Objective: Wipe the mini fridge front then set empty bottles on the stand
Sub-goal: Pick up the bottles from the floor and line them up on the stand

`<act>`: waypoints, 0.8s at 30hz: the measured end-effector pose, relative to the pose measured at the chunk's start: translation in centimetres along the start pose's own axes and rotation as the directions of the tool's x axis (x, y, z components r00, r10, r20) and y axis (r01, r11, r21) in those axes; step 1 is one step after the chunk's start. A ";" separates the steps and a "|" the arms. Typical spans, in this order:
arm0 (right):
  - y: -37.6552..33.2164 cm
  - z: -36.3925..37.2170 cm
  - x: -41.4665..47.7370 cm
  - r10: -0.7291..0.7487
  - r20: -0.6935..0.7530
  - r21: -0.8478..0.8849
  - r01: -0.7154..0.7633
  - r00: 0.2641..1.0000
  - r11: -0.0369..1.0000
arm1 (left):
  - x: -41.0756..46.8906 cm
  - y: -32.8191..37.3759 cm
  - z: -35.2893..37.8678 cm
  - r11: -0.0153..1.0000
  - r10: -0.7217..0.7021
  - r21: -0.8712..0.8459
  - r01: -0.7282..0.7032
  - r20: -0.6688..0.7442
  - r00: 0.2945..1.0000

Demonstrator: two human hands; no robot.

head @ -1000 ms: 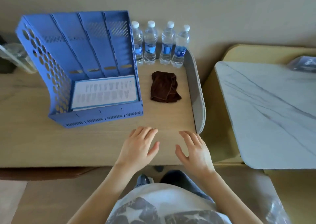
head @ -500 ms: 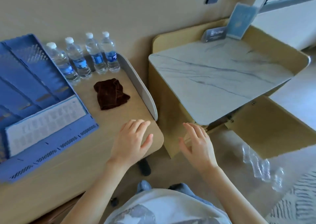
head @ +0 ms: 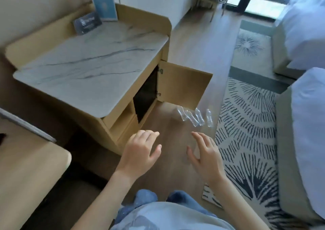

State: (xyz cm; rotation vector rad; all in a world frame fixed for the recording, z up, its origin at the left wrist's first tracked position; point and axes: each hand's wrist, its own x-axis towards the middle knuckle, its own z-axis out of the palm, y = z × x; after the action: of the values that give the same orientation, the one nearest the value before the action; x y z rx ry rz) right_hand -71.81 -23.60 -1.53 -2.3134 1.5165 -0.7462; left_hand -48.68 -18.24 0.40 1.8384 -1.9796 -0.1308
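Several clear empty bottles (head: 195,117) stand on the wooden floor by the rug's edge. The stand (head: 91,61) has a marble top and a wooden body; its cabinet door (head: 182,85) hangs open to the right. Inside the opening I see the dark front of the mini fridge (head: 145,96). My left hand (head: 140,152) hovers above the floor in front of the stand, fingers apart and holding nothing. My right hand (head: 204,154) floats below the bottles, also spread and holding nothing. The brown cloth is out of view.
A corner of the wooden desk (head: 33,161) sits at lower left. Two blue sign cards (head: 95,15) stand at the back of the marble top. A patterned rug (head: 249,124) covers the floor on the right, beside white bedding (head: 307,106).
My view has swung right from the desk with the file rack, full bottles and cloth to the stand and floor. Both hands left the desk edge and now hover over the floor.
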 end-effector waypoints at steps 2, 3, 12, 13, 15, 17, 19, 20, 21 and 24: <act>3.0 -2.1 -1.4 0.068 -0.023 -0.023 -0.069 0.997 0.997 | 1.5 3.2 1.8 0.999 0.039 -0.025 -0.038 0.042 0.998; 4.3 -3.0 -2.0 0.101 -0.032 -0.033 -0.102 0.994 0.994 | 2.1 4.6 2.5 0.998 0.061 -0.031 -0.059 0.059 0.996; 10.4 -6.7 -3.0 0.250 -0.117 -0.043 -0.257 0.961 0.965 | 8.0 10.1 5.3 0.977 0.215 -0.033 -0.213 0.113 0.970; 10.9 -6.7 -2.7 0.268 -0.121 -0.040 -0.274 0.956 0.961 | 8.9 10.3 5.8 0.974 0.225 -0.039 -0.222 0.115 0.968; 12.0 -6.6 -1.7 0.287 -0.112 -0.035 -0.292 0.951 0.956 | 10.4 10.5 6.7 0.970 0.241 -0.043 -0.237 0.116 0.964; 13.2 -6.3 -0.4 0.290 -0.104 -0.041 -0.295 0.951 0.954 | 12.2 10.3 7.9 0.968 0.252 -0.047 -0.248 0.119 0.960; 14.5 -5.9 1.4 0.287 -0.103 -0.053 -0.293 0.952 0.955 | 14.2 9.9 9.3 0.966 0.259 -0.054 -0.254 0.129 0.957; 15.2 -5.8 2.6 0.287 -0.101 -0.061 -0.293 0.953 0.954 | 15.3 9.7 10.0 0.965 0.261 -0.056 -0.256 0.133 0.956; 16.1 -5.6 3.8 0.291 -0.096 -0.067 -0.298 0.952 0.952 | 16.5 9.4 10.8 0.965 0.262 -0.057 -0.257 0.138 0.955; 18.8 -5.0 8.3 0.301 -0.068 -0.077 -0.306 0.951 0.949 | 21.1 8.4 13.3 0.968 0.247 -0.071 -0.239 0.141 0.959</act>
State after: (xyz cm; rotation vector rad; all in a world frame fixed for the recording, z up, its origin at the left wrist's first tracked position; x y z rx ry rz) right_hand -86.39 -38.65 -4.44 -2.0589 1.9079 -0.6786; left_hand -62.00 -40.66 -3.37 1.5766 -2.2643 -0.2493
